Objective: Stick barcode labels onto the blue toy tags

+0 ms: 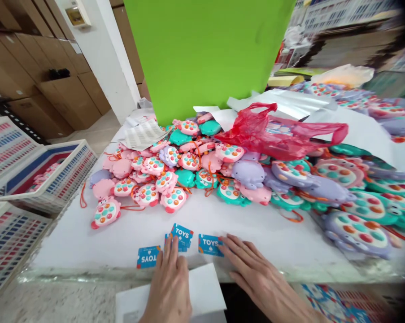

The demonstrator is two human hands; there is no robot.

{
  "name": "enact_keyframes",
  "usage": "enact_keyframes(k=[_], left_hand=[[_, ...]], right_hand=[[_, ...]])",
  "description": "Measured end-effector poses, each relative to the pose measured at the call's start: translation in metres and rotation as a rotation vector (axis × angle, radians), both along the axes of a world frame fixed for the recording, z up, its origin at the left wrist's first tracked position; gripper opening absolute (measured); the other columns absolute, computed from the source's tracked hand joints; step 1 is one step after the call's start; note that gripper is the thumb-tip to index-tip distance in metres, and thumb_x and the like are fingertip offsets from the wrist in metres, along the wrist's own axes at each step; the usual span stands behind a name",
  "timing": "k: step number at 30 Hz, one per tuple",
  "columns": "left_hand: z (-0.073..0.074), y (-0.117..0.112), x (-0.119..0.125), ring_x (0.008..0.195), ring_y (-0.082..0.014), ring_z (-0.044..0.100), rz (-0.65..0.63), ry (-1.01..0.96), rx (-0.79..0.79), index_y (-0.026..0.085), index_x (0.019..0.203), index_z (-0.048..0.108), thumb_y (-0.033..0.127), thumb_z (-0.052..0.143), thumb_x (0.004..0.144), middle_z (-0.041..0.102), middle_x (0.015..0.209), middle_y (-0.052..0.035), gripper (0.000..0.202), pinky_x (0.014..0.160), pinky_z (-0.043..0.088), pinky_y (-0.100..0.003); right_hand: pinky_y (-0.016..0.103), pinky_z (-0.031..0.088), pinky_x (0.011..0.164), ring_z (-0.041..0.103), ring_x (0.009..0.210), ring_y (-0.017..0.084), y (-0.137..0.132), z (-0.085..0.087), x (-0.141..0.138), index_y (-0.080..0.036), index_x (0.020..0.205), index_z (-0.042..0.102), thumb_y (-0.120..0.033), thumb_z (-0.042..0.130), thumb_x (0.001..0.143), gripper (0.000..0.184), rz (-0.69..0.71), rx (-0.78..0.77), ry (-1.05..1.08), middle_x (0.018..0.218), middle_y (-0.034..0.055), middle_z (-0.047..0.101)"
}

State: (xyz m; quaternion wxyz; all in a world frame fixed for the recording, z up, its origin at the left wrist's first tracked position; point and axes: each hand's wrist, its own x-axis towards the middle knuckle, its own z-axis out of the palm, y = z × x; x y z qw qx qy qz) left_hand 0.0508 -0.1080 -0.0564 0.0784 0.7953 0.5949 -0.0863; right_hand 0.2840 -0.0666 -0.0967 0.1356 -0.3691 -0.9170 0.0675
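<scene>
Several blue cards printed "TOYS" lie near the table's front edge. My left hand (171, 278) rests with fingers stretched out, fingertips on a blue card (182, 234) in the overlapping pair. To its left a separate card (148, 256) lies with its print upside down. My right hand (256, 271) is spread flat, its fingertips touching the right end of another card (209, 245). Below my left hand, a white sheet (205, 287) sticks out past the table edge; what supports it is hidden.
A heap of pink, purple and green animal-shaped toys (165, 181) with orange loops spreads across the table (121, 246). A red plastic bag (276, 134) lies on it, before a green panel (205, 54). White baskets (71, 166) stand left. More blue cards (326, 300) lie below right.
</scene>
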Motion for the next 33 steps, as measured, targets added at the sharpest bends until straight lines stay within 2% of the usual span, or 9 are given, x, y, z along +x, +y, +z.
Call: enact_keyframes(k=[6,14,17,21,25,27,29,31,33], left_hand=[[0.005,-0.004,-0.011,0.130,-0.0355,0.021,0.040,0.030,-0.137,0.007,0.111,0.057,0.001,0.049,0.062,0.026,0.140,-0.0232,0.050,0.099,0.034,-0.055],[0.016,-0.005,-0.019,0.130,-0.0351,0.023,0.080,0.046,-0.186,0.002,0.118,0.055,0.001,0.045,0.062,0.028,0.140,-0.0220,0.056,0.100,0.033,-0.055],[0.013,-0.006,-0.026,0.130,-0.0345,0.024,0.053,0.052,-0.165,0.004,0.114,0.057,0.002,0.046,0.063,0.028,0.140,-0.0213,0.053,0.099,0.035,-0.055],[-0.003,-0.013,-0.038,0.129,-0.0368,0.027,-0.008,0.006,-0.047,0.007,0.100,0.061,0.002,0.045,0.066,0.030,0.140,-0.0222,0.038,0.095,0.038,-0.058],[-0.009,-0.024,-0.042,0.125,-0.0352,0.040,-0.104,-0.109,0.111,0.013,0.092,0.060,0.002,0.043,0.073,0.046,0.134,-0.0197,0.027,0.092,0.044,-0.052],[0.002,-0.028,-0.036,0.110,-0.0296,0.056,-0.097,-0.208,0.100,0.015,0.092,0.058,0.006,0.041,0.079,0.062,0.116,-0.0159,0.024,0.086,0.049,-0.043],[0.020,-0.027,-0.024,0.084,-0.0224,0.065,-0.016,-0.319,0.011,0.019,0.088,0.057,0.011,0.036,0.084,0.068,0.090,-0.0082,0.023,0.074,0.052,-0.033],[0.040,-0.023,-0.011,0.070,-0.0182,0.063,0.030,-0.438,-0.112,0.022,0.080,0.055,0.017,0.033,0.088,0.066,0.075,-0.0022,0.024,0.064,0.050,-0.026],[0.056,-0.018,-0.003,0.067,-0.0164,0.062,0.046,-0.540,-0.191,0.023,0.077,0.054,0.020,0.035,0.089,0.064,0.071,0.0009,0.022,0.063,0.047,-0.023]], right_hand=[[0.042,0.044,0.097,0.043,0.123,0.026,0.009,0.008,-0.012,-0.019,0.131,0.046,-0.022,0.050,0.089,0.042,0.064,0.008,-0.007,0.135,0.0086,0.047],[0.045,0.040,0.100,0.040,0.126,0.027,0.028,0.021,-0.088,-0.014,0.127,0.049,-0.021,0.051,0.090,0.038,0.202,-0.132,0.069,0.136,0.0100,0.047],[0.041,0.038,0.102,0.044,0.124,0.023,0.030,0.018,-0.083,-0.018,0.122,0.054,-0.023,0.047,0.093,0.030,0.268,-0.129,0.112,0.129,0.0068,0.054],[0.039,0.037,0.103,0.046,0.122,0.022,0.031,0.017,-0.060,-0.020,0.117,0.057,-0.020,0.045,0.093,0.027,0.307,-0.130,0.102,0.125,0.0053,0.058],[0.043,0.036,0.103,0.043,0.124,0.025,0.015,0.024,-0.034,-0.023,0.116,0.059,-0.024,0.045,0.092,0.027,0.142,-0.248,0.167,0.131,0.0061,0.053],[0.042,0.040,0.099,0.047,0.121,0.025,-0.001,0.028,-0.021,-0.026,0.119,0.057,-0.032,0.045,0.092,0.030,-0.063,-0.404,0.284,0.131,0.0063,0.052],[0.039,0.046,0.093,0.054,0.113,0.026,-0.019,0.033,-0.014,-0.027,0.121,0.056,-0.042,0.047,0.089,0.036,-0.229,-0.609,0.446,0.125,0.0073,0.058],[0.034,0.051,0.083,0.061,0.099,0.025,-0.035,0.035,-0.015,-0.023,0.113,0.061,-0.047,0.053,0.084,0.038,-0.265,-0.804,0.588,0.107,0.0068,0.066],[0.026,0.052,0.067,0.064,0.077,0.021,-0.044,0.033,-0.019,-0.019,0.091,0.067,-0.046,0.056,0.082,0.031,-0.264,-0.921,0.681,0.081,0.0032,0.068]])
